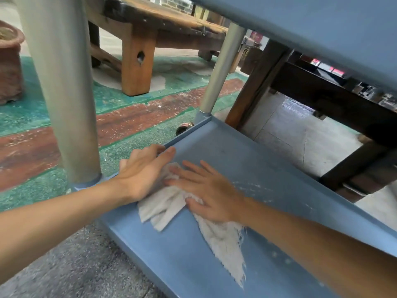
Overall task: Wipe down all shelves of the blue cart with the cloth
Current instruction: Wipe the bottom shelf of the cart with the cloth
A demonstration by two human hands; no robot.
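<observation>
A white frayed cloth [171, 206] lies spread on the bottom shelf [247, 155] of the blue cart. My right hand [206, 190] presses flat on the cloth, fingers spread and pointing toward the shelf's left rim. My left hand [146, 171] rests flat on the cloth's left part, its fingertips reaching the raised rim of the shelf. Part of the cloth is hidden beneath both palms; a ragged tail trails toward me. The shelf above [322, 29] hangs over the upper right of the view.
Two grey cart posts stand at the shelf's left corners, one near [62, 93] and one far [221, 67]. Beyond are a low wooden table [137, 61], a dark wooden bench [311, 97], a clay pot [8, 61] and a green and red painted floor.
</observation>
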